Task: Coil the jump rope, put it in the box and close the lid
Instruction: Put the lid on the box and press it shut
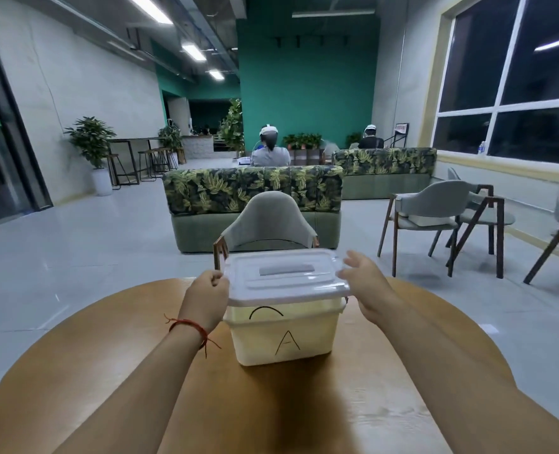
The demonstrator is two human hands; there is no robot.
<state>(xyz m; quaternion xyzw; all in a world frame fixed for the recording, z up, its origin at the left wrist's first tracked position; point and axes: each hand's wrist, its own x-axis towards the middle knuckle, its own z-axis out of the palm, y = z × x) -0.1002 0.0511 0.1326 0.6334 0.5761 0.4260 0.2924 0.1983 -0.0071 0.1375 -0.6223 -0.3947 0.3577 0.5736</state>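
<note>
A translucent plastic box (283, 335) marked with a black letter A stands on the round wooden table (107, 355). Its white lid (284, 276) lies on top, slightly raised and tilted. My left hand (207, 294) grips the lid's left edge with curled fingers. My right hand (366, 283) is at the lid's right edge, fingers spread, thumb touching the rim. A thin dark curve shows through the box's front wall, probably the jump rope; the rest of the inside is hidden.
A grey chair (268, 224) stands right behind the table. A leaf-patterned sofa (255, 198) is further back, more chairs (435, 217) to the right. Two people sit far off, facing away. A potted plant (91, 149) is at the left wall.
</note>
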